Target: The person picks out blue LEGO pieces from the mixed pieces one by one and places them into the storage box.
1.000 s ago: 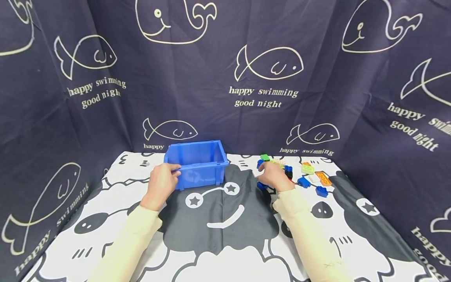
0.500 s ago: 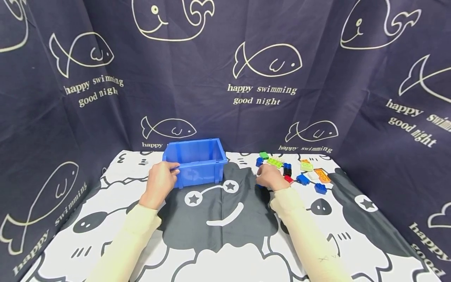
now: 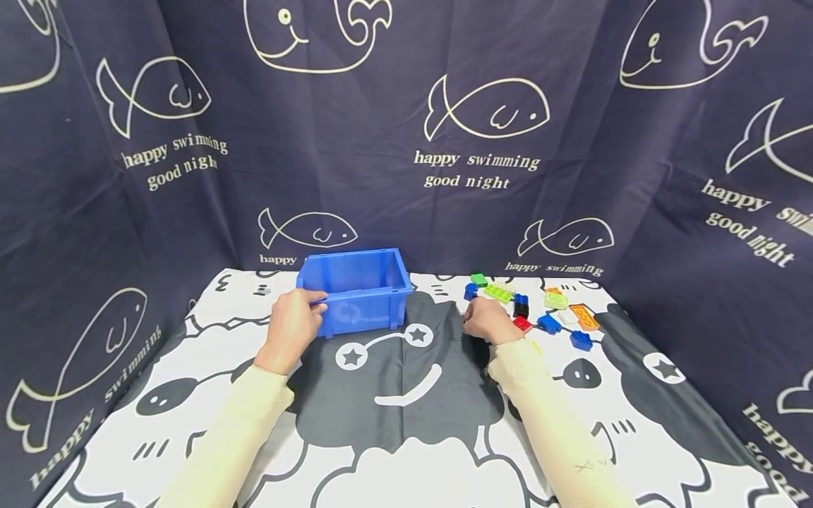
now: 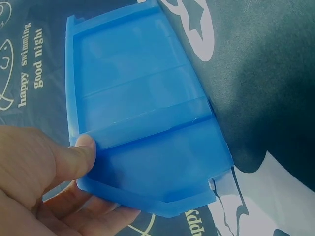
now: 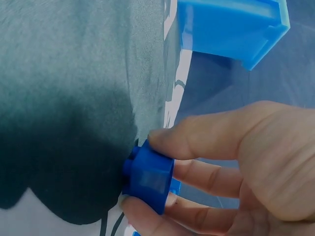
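Observation:
A blue plastic bin point(image 3: 360, 312) stands toward the back left of the table. My left hand point(image 3: 293, 321) grips its left edge; in the left wrist view the thumb point(image 4: 84, 152) lies over the rim and the other fingers curl beneath. At the near left of the scattered bricks is my right hand point(image 3: 488, 321). The right wrist view shows it pinching a blue building brick point(image 5: 150, 177) between thumb and fingers, low over the cloth, studs facing away from the palm. In the head view the hand hides this brick.
Several bricks lie beyond and right of my right hand, among them a green brick point(image 3: 479, 280), a red brick point(image 3: 523, 324), an orange brick point(image 3: 584, 317) and a blue brick point(image 3: 581, 340). A dark printed curtain point(image 3: 356, 162) hangs behind the sheep-patterned cloth point(image 3: 406, 487).
My right hand has drawn slightly toward the near left and lowered its fingers over the blue brick, uncovering the red and lime bricks. The left hand keeps its grip on the bin.

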Available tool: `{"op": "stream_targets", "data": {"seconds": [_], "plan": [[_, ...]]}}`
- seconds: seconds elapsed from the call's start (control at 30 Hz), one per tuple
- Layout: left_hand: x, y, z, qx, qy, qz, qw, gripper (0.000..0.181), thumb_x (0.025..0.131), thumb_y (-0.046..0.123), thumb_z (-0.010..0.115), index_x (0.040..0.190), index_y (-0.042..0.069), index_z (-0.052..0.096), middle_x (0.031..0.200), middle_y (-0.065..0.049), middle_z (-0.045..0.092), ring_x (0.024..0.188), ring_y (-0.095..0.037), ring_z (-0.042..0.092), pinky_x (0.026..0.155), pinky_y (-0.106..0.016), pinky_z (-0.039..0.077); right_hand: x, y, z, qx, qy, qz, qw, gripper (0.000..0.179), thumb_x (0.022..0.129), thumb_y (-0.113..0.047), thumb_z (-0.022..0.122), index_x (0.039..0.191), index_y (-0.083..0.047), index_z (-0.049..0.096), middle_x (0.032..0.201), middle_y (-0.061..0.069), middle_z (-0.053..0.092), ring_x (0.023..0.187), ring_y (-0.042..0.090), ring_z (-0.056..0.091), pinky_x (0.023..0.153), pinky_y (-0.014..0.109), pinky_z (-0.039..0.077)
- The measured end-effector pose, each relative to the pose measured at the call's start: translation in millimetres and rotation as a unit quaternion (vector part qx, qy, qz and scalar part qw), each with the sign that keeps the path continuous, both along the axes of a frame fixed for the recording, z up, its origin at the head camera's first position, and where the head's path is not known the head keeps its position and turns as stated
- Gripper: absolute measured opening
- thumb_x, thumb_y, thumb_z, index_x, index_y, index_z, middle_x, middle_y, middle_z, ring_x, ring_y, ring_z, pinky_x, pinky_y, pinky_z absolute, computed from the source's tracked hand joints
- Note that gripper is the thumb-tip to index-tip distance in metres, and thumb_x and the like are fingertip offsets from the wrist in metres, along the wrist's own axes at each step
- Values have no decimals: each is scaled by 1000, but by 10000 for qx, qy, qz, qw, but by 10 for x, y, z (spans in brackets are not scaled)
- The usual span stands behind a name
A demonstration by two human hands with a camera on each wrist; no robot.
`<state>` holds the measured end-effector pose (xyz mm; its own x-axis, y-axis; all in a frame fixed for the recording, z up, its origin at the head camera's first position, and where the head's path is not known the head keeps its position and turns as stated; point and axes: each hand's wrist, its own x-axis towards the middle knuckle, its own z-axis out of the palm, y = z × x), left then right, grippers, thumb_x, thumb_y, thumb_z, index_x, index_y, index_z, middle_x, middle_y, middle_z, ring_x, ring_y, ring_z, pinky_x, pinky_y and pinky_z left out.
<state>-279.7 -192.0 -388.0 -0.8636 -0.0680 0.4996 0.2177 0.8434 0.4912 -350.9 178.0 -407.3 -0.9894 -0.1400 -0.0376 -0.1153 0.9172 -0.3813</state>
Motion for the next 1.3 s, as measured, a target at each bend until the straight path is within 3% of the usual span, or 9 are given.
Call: {"op": "stream_targets", "data": {"seconds": [0.83,1.3], "plan": [[13,-20,-4,-59,50,-37,10000,23,84,2,74,106,2,81,101,-20,78,97,-46,73,84,-57,54,5,13,3,22,8,131,9999,5,80,-9,69,75,-9,67,72,3,60,68,22,57,58,32,44],[9,-5,12,26,56,-45,10000,23,84,2,75,106,3,81,101,-20,78,97,-45,73,85,-56,55,25,10,65,-211,221,150,9994,5,79,-8,72,83,-5,73,82,7,69,76,24,62,68,37,53]]}}
